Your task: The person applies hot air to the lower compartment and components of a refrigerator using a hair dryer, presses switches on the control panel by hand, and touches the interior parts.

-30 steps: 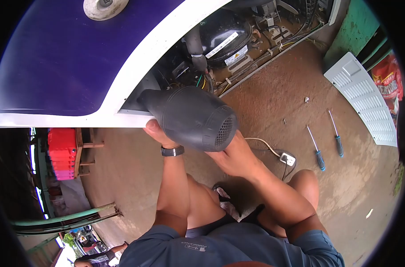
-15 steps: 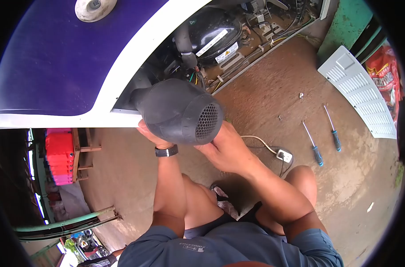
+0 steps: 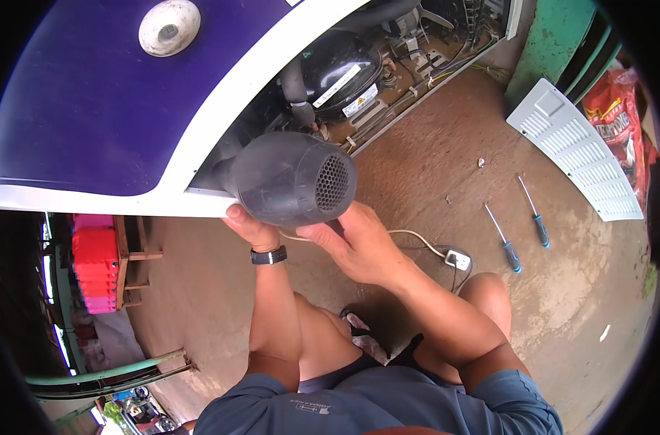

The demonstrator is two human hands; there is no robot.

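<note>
A black blower shaped like a hair dryer (image 3: 283,180) points its nozzle into the open lower compartment of a purple and white appliance (image 3: 120,94). Behind the nozzle sits a black compressor (image 3: 341,69) with pipes and wires. My right hand (image 3: 362,243) is closed round the blower from its right underside; the handle is hidden. My left hand (image 3: 254,228), with a black wristband, is just below the blower at the appliance's white edge. Its fingertips are mostly hidden, so whether it grips anything is unclear.
Two blue-handled screwdrivers (image 3: 512,257) (image 3: 541,230) lie on the floor at the right. A white socket block (image 3: 457,259) with cords is near my knee. A vented grey panel (image 3: 576,148) leans by a green post (image 3: 551,47). Red stacked items (image 3: 95,261) stand at the left.
The camera view has shifted slightly. The blower's rear has turned toward me and moved left against the compartment. My right hand's thumb now shows more clearly below the blower.
</note>
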